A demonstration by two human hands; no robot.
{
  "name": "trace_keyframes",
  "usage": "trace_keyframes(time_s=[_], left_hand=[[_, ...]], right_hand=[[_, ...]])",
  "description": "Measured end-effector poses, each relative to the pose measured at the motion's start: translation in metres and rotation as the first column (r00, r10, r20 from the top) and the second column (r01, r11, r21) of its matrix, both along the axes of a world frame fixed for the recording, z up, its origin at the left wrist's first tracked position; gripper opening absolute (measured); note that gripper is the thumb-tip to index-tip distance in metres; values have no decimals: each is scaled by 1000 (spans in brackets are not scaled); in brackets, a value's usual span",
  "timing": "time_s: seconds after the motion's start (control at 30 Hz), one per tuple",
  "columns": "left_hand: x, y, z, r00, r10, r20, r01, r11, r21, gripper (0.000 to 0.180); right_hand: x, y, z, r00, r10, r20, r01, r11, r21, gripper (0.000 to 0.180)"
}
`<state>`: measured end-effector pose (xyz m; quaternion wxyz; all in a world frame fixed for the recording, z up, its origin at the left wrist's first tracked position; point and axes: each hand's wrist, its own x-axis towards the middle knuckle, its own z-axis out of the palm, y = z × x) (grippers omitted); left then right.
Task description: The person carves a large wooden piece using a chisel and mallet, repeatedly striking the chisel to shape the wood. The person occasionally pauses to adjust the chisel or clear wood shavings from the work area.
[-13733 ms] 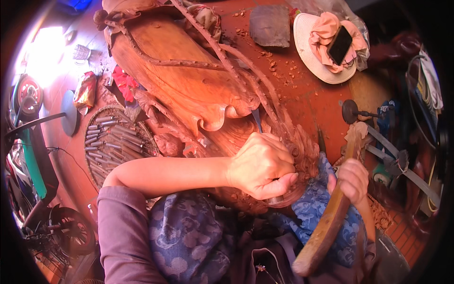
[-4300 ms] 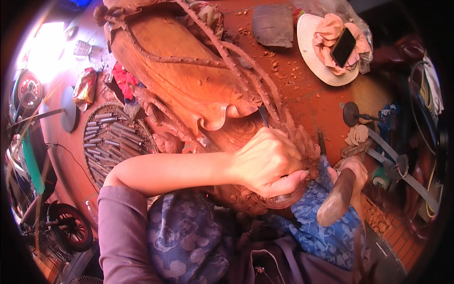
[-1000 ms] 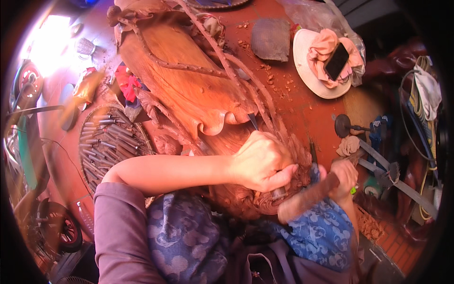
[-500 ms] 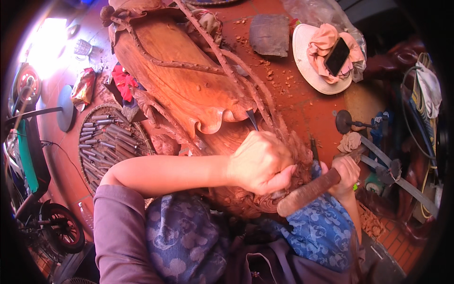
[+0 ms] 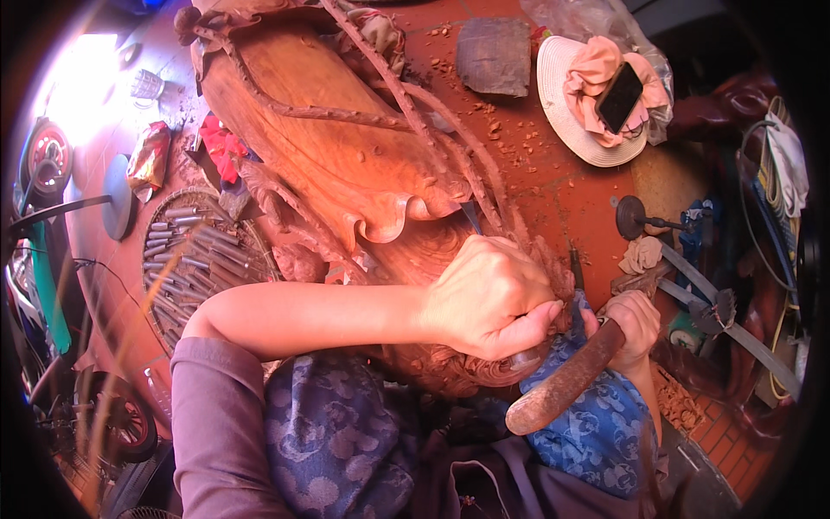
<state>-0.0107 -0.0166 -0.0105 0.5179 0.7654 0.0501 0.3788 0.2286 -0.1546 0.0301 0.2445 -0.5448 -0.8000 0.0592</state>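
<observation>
A large carved wooden piece with a smooth leaf-like surface, curled edges and twisting stems stretches away in front of me. My left hand is closed in a fist around a chisel. Its blade shows beyond the knuckles, by the curled rim of the carving; its butt end sticks out below the thumb. On the right, my right hand grips a wooden mallet like a thick, worn club. The mallet's rounded end hangs below the chisel's butt, apart from it, above my blue patterned trouser leg.
A round basket of several chisels sits at left, near a motorbike. A phone lies on a white and pink hat, beside a dark flat board. Wood chips litter the red tiles; metal bars lie at right.
The mallet's rounded end has dropped down and away from the chisel's butt. My left hand has shifted slightly right with the chisel. Blurred strands now cross the left side.
</observation>
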Motion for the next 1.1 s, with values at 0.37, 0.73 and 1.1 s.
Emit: trace_keyframes(time_s=[0.37, 0.73, 1.1], left_hand=[[-5, 8, -2, 999, 17, -31, -19, 998, -65, 36], [2, 16, -5, 992, -77, -105, 83, 995, 59, 22], [-14, -9, 25, 959, -31, -283, 194, 800, 568, 48]], right_hand=[[-1, -3, -15, 994, -30, -107, 43, 991, 127, 30], [13, -1, -24, 983, -184, -13, 184, 983, 21, 28], [54, -86, -159, 574, -819, 2, 708, 495, -504, 56]])
